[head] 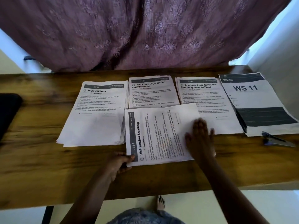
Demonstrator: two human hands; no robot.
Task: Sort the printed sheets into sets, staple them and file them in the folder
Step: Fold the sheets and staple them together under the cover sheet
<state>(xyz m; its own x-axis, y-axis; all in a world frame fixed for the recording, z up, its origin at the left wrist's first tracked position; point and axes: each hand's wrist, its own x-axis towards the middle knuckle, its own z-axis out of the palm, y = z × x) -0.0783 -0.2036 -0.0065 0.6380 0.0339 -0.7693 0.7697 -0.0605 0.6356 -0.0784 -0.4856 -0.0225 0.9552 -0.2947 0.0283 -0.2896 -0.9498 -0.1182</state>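
A "Dishwasher Loading" sheet set (155, 135) lies turned sideways at the middle of the wooden table (32, 159). My left hand (119, 162) pinches its near left corner. My right hand (200, 138) rests flat, fingers straight, on its right part. Behind it lie three stacks: "Wipe Railings" (95, 113) on the left, "Bed Linen Organization" (152, 92) in the middle, "Charging Small Items" (210, 101) to the right. A thicker "WS 11" stack (257, 102) sits at the far right. A stapler (275, 139) lies in front of the "WS 11" stack.
A dark flat object (8, 110) sits at the table's left edge. A purple curtain (145, 33) hangs behind the table. The table's front edge runs just below my forearms, with my foot (160, 202) on the pale floor under it.
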